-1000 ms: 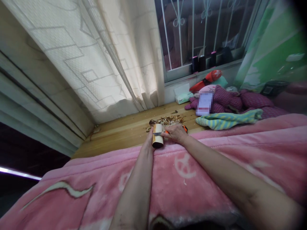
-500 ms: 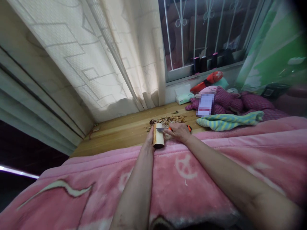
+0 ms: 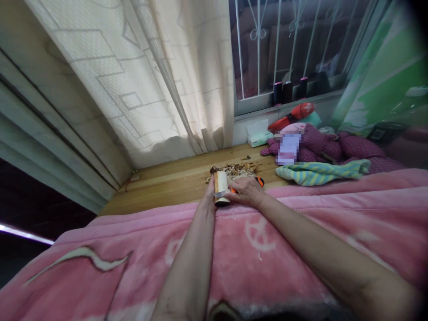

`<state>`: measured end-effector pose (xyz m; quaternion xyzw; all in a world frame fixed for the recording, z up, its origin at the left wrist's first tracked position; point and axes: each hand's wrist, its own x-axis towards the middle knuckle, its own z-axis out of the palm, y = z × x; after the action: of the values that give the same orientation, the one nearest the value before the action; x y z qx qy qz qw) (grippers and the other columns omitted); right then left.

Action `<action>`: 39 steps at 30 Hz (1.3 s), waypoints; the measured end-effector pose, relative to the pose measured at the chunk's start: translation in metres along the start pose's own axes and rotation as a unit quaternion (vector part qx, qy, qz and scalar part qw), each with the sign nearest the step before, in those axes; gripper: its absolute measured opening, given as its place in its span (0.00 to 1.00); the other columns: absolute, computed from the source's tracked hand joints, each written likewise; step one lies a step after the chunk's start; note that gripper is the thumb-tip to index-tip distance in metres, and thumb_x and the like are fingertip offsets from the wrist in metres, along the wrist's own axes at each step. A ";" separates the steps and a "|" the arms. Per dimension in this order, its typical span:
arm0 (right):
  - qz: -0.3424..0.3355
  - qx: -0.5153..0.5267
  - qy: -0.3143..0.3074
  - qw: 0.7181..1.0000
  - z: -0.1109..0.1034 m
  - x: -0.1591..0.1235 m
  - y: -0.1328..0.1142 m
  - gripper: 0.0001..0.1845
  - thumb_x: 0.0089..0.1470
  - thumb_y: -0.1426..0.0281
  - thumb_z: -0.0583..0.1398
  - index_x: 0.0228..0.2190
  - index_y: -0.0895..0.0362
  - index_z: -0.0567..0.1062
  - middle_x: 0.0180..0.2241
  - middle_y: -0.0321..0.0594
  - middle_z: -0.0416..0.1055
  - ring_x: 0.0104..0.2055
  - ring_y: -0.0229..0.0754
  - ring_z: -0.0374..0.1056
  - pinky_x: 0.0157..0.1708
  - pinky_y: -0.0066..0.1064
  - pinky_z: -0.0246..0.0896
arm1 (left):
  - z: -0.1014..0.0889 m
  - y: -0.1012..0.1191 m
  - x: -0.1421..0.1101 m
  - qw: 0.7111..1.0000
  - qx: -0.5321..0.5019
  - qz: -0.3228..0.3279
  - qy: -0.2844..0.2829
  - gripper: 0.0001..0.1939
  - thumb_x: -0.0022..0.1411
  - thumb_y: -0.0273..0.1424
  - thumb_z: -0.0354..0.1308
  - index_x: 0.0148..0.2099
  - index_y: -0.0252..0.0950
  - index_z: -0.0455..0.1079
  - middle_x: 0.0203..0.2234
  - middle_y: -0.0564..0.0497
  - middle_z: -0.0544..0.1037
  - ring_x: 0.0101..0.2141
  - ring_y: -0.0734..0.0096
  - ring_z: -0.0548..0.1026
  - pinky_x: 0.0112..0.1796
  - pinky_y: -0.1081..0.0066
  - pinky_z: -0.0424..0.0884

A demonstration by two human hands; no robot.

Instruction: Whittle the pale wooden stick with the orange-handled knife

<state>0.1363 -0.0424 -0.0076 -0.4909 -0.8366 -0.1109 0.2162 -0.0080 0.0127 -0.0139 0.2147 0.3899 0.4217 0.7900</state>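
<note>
My left hand (image 3: 210, 194) is closed around a short pale wooden log (image 3: 221, 186), held at the edge of a wooden platform (image 3: 167, 187). My right hand (image 3: 245, 191) grips an orange-handled knife (image 3: 258, 181), and its blade lies across the lower part of the log. A heap of bark and wood shavings (image 3: 239, 169) lies just behind the log. Both forearms stretch over a pink blanket (image 3: 261, 249).
A pale curtain (image 3: 160, 89) hangs at the left and back. A barred window (image 3: 287, 44) has dark bottles (image 3: 287, 91) on its sill. A tissue pack (image 3: 259, 133), a striped green-yellow cloth (image 3: 321, 171) and purple bedding (image 3: 334, 147) lie at the right.
The knife blade has slid from the upper part of the log down toward its near end. The view has shifted slightly to the left, so everything sits a little further right.
</note>
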 end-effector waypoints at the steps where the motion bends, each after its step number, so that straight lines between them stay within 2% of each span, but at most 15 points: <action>1: 0.021 -0.002 -0.003 1.000 0.000 0.000 0.001 0.30 0.54 0.49 0.43 0.31 0.56 0.74 0.28 0.42 0.72 0.30 0.39 0.64 0.28 0.28 0.44 | 0.000 -0.001 -0.001 1.000 0.009 0.005 0.010 0.24 0.60 0.47 0.41 0.37 0.31 0.66 0.15 0.51 0.69 0.15 0.73 0.68 0.20 0.73 0.67; 4: 0.085 -0.012 -0.016 0.996 0.001 0.002 0.005 0.31 0.54 0.48 0.42 0.30 0.57 0.74 0.28 0.43 0.72 0.30 0.39 0.65 0.27 0.27 0.45 | 0.002 -0.004 -0.004 0.998 0.053 0.009 0.034 0.24 0.60 0.47 0.41 0.35 0.31 0.66 0.15 0.50 0.69 0.14 0.73 0.68 0.19 0.73 0.66; 7: 0.107 -0.020 -0.026 0.994 0.004 0.004 0.012 0.31 0.53 0.47 0.42 0.31 0.56 0.73 0.29 0.43 0.73 0.31 0.39 0.66 0.27 0.27 0.45 | 0.005 -0.004 -0.006 0.995 0.084 0.011 0.049 0.23 0.61 0.45 0.38 0.33 0.31 0.65 0.13 0.50 0.68 0.13 0.72 0.67 0.17 0.72 0.65; 13: 0.219 -0.044 -0.025 0.974 0.009 0.006 0.026 0.29 0.54 0.49 0.42 0.32 0.56 0.72 0.29 0.43 0.73 0.30 0.40 0.67 0.24 0.27 0.43 | 0.008 -0.001 -0.009 0.996 0.086 -0.005 0.011 0.25 0.62 0.44 0.34 0.32 0.31 0.64 0.14 0.48 0.69 0.15 0.68 0.69 0.16 0.70 0.65; 16: 0.209 -0.041 -0.004 0.977 0.007 0.005 0.021 0.30 0.55 0.49 0.41 0.31 0.57 0.72 0.29 0.43 0.73 0.30 0.40 0.67 0.25 0.28 0.43 | 0.008 -0.001 -0.010 0.996 0.089 0.002 -0.006 0.25 0.62 0.44 0.35 0.31 0.31 0.64 0.15 0.47 0.70 0.15 0.69 0.69 0.16 0.71 0.65; 20: 0.098 -0.017 -0.003 0.995 0.004 0.004 0.008 0.31 0.54 0.48 0.42 0.30 0.57 0.73 0.29 0.44 0.73 0.32 0.39 0.66 0.27 0.28 0.44 | 0.007 -0.002 -0.009 0.998 0.064 0.005 0.000 0.23 0.61 0.44 0.38 0.31 0.31 0.65 0.15 0.49 0.69 0.15 0.73 0.68 0.19 0.73 0.66; 22: 0.074 -0.014 -0.007 0.997 0.004 0.005 0.008 0.31 0.53 0.48 0.42 0.30 0.57 0.73 0.29 0.43 0.73 0.32 0.40 0.66 0.27 0.28 0.45 | 0.006 -0.002 -0.009 0.998 0.059 -0.001 0.001 0.23 0.61 0.44 0.38 0.32 0.31 0.65 0.15 0.49 0.69 0.15 0.73 0.68 0.19 0.73 0.67; 23: 0.086 -0.018 -0.010 0.996 0.004 0.005 0.010 0.31 0.54 0.48 0.41 0.30 0.57 0.73 0.29 0.43 0.73 0.32 0.40 0.66 0.27 0.28 0.44 | 0.006 -0.002 -0.009 0.998 0.066 -0.006 -0.004 0.23 0.61 0.44 0.38 0.32 0.31 0.65 0.15 0.49 0.69 0.15 0.72 0.69 0.19 0.73 0.67; 26: 0.179 -0.037 -0.019 0.983 0.006 0.006 0.019 0.31 0.54 0.48 0.40 0.31 0.57 0.72 0.28 0.43 0.73 0.30 0.39 0.66 0.26 0.28 0.44 | 0.005 -0.001 -0.010 0.995 0.089 -0.023 -0.022 0.24 0.61 0.45 0.37 0.33 0.31 0.65 0.15 0.49 0.69 0.15 0.70 0.69 0.17 0.72 0.66; 28: 0.206 -0.041 -0.019 0.978 0.006 0.006 0.022 0.31 0.55 0.49 0.40 0.32 0.57 0.72 0.29 0.43 0.73 0.30 0.39 0.66 0.26 0.28 0.44 | 0.005 -0.001 -0.010 0.995 0.089 -0.023 -0.031 0.25 0.61 0.46 0.36 0.33 0.31 0.65 0.14 0.49 0.69 0.15 0.70 0.70 0.17 0.72 0.66; 33: 0.115 -0.016 -0.024 0.993 0.003 0.006 0.016 0.32 0.54 0.48 0.39 0.31 0.56 0.72 0.31 0.43 0.73 0.33 0.39 0.66 0.28 0.27 0.46 | 0.007 -0.001 -0.013 0.997 0.080 -0.021 -0.011 0.25 0.60 0.47 0.37 0.32 0.31 0.65 0.13 0.49 0.69 0.13 0.71 0.69 0.16 0.73 0.65; 34: 0.132 -0.019 -0.028 0.991 0.003 0.006 0.016 0.31 0.54 0.48 0.40 0.32 0.56 0.72 0.31 0.43 0.73 0.33 0.40 0.67 0.27 0.27 0.46 | 0.008 -0.001 -0.013 0.996 0.083 -0.026 -0.007 0.26 0.61 0.46 0.37 0.32 0.31 0.65 0.13 0.49 0.69 0.13 0.71 0.69 0.16 0.73 0.66; 36: 0.221 -0.044 -0.037 0.974 0.004 0.007 0.020 0.31 0.55 0.48 0.39 0.33 0.56 0.72 0.30 0.45 0.73 0.31 0.40 0.67 0.27 0.27 0.46 | 0.009 0.000 -0.015 0.995 0.088 -0.035 -0.013 0.26 0.61 0.46 0.35 0.33 0.30 0.65 0.13 0.49 0.70 0.14 0.71 0.69 0.17 0.73 0.66; 39: 0.257 -0.051 -0.043 0.964 0.006 0.006 0.026 0.32 0.54 0.48 0.39 0.34 0.56 0.71 0.30 0.45 0.73 0.32 0.41 0.67 0.27 0.27 0.46 | 0.008 0.002 -0.016 0.995 0.089 -0.036 -0.037 0.28 0.61 0.47 0.35 0.37 0.30 0.66 0.15 0.47 0.72 0.15 0.70 0.71 0.17 0.72 0.67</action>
<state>0.1547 -0.0222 -0.0105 -0.7041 -0.6842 -0.0725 0.1758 -0.0075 0.0002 -0.0009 0.2851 0.4036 0.3482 0.7966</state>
